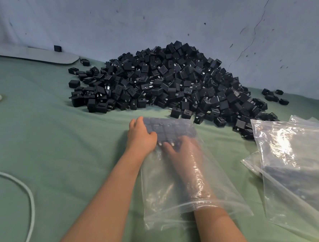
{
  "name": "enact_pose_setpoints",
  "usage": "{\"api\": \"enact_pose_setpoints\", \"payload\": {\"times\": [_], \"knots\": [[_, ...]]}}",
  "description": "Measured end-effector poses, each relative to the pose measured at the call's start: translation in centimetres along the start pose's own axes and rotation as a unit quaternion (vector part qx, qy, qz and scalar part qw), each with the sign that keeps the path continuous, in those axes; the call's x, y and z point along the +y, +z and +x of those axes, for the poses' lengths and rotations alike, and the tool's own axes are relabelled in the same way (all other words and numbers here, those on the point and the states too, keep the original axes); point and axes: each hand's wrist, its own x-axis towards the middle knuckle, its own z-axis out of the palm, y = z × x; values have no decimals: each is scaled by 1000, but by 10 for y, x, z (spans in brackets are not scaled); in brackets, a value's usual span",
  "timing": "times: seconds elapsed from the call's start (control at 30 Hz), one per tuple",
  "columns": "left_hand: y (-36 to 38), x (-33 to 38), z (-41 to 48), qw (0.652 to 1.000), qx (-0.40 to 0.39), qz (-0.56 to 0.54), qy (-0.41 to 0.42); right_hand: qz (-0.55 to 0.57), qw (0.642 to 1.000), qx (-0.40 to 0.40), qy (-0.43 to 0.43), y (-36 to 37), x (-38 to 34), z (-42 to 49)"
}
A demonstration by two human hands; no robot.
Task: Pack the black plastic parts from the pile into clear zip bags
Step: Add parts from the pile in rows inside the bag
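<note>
Right hand (179, 148) inside zip bag (169, 187) (parts (169, 129) within)

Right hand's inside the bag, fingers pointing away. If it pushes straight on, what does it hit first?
Right hand would meet the black parts already packed at the far end of the bag; its fingertips look nearly on them. Past the bag lies the pile.

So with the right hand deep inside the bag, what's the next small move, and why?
Probably draw the right hand out of the zip bag. The black parts already sit packed at its far end, the left hand steadies that end from outside, and more remain in the pile.
</note>
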Motion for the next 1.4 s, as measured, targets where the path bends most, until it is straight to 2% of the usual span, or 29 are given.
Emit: {"api": "enact_pose_setpoints", "payload": {"times": [0.2,0.57,1.4], "knots": [[-3,-1,-2,1000,1,-11,5,2,1000,6,-1,2,-1,-1],[-2,-4,-1,1000,6,-9,-7,7,999,-34,-32,-11,-1,-1],[0,-5,-1,1000,11,-10,-8,6,1000,-4,-16,-6,-2,0]]}}
